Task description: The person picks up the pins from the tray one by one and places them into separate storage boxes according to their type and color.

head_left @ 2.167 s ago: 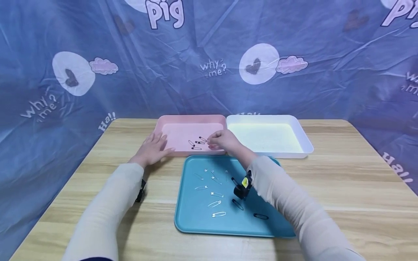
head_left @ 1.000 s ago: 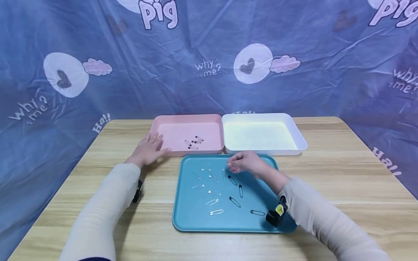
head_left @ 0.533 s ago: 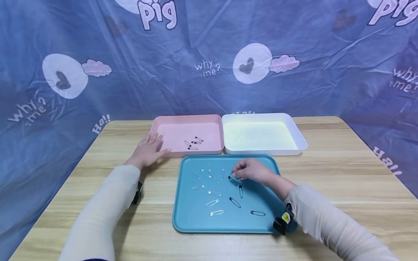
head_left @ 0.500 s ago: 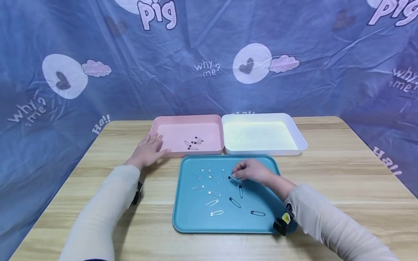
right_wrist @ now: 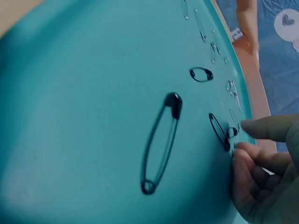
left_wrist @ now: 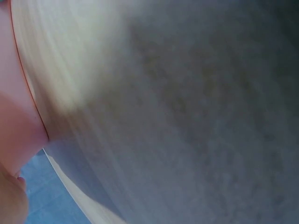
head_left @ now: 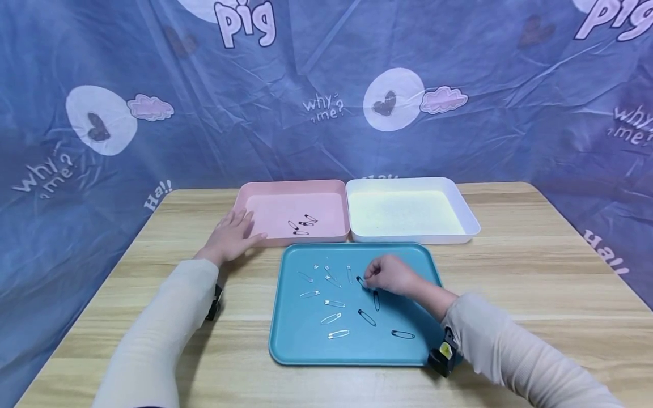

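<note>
Beyond the far left corner of the teal tray [head_left: 357, 352], the left hand [head_left: 229, 238] rests fingers spread on the rim of the pink box [head_left: 265, 207], with black pins [head_left: 307, 222] inside. Silver pins [head_left: 334, 304] fill the teal tray's left half, between the hands. And here, right of its middle, a black safety pin [head_left: 360, 280] lies right at the fingertips of the right hand [head_left: 391, 275]; thumb and forefinger bracket it, though whether they pinch I can't tell. What's changed? The left hand hasn't budged; the right, over the pink box two seconds ago, is now down at the teal tray, partly covering that pin.
</note>
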A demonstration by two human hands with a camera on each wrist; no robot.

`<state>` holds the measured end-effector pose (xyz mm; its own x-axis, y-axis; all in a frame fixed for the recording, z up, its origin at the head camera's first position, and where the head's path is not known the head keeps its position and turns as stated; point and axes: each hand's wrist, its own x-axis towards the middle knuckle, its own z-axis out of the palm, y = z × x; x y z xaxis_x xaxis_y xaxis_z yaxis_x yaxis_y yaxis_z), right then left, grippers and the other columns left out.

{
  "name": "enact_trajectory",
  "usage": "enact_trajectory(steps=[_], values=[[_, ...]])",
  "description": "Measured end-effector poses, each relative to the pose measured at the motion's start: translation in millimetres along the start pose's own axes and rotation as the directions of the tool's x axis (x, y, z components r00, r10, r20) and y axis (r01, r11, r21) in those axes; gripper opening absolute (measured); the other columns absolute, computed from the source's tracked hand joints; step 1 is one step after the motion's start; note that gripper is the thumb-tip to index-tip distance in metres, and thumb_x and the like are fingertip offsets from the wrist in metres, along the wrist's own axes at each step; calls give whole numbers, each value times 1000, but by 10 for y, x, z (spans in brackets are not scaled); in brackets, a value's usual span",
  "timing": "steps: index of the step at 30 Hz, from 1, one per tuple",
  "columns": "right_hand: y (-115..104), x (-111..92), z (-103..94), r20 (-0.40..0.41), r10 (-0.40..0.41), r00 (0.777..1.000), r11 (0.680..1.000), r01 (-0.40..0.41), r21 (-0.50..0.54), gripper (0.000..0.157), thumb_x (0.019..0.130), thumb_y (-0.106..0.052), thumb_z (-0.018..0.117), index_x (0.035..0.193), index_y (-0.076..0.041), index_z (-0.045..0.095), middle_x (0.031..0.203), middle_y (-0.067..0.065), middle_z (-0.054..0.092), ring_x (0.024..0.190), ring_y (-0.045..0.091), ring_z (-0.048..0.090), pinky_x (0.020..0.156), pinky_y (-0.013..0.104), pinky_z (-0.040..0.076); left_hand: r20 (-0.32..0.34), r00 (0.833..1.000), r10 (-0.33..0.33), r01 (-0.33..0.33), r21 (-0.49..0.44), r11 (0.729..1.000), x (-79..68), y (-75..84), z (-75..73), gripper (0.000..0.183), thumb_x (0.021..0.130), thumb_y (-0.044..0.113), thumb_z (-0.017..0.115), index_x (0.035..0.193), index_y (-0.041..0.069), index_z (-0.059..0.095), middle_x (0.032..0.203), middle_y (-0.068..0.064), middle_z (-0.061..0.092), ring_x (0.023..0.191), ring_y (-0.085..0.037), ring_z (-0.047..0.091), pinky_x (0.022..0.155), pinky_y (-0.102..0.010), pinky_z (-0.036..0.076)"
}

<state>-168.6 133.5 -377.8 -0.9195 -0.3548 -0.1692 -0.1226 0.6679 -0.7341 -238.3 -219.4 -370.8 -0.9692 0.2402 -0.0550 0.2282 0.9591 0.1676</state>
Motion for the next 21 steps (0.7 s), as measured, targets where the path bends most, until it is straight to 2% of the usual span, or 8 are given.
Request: enact_trajectory(steps=[4, 9, 15, 21], values=[[-55, -16, 46, -27, 21, 999, 997, -23, -80, 6, 71, -5, 65, 68, -5, 61, 61, 1, 53, 54, 13, 48, 47, 24, 40, -3, 1000, -2, 2, 1, 1000, 6, -13, 9, 81, 83, 61, 27, 138, 2, 14, 141, -19, 8, 127, -35, -2, 102, -47, 1], [-107, -25, 84, -65, -11, 998, 989, 1, -146, 12, 72, -2, 62, 61, -6, 58, 55, -1, 50, 49, 12, 46, 44, 23, 37, 0, 1000, -9, 9, -4, 1000, 9, -21, 11, 82, 83, 62, 26, 138, 3, 14, 142, -18, 8, 127, -35, -3, 102, -47, 1], [-122, -15, 97, -75, -34, 997, 988, 22, -155, 19, 72, 2, 55, 55, -6, 58, 49, -1, 48, 45, 12, 43, 42, 22, 33, -1, 1000, -5, 5, -7, 1000, -4, -18, 4, 83, 82, 63, 26, 138, 2, 13, 142, -18, 7, 127, -36, -3, 102, -46, 0], [-104, 4, 91, -58, -20, 998, 993, 13, -120, 20, 74, 2, 55, 55, -5, 58, 48, -1, 47, 44, 12, 43, 42, 22, 33, -1, 1000, 1, -1, -10, 1000, -14, -2, -6, 82, 83, 62, 26, 138, 2, 14, 141, -19, 7, 127, -36, -3, 101, -47, 1]])
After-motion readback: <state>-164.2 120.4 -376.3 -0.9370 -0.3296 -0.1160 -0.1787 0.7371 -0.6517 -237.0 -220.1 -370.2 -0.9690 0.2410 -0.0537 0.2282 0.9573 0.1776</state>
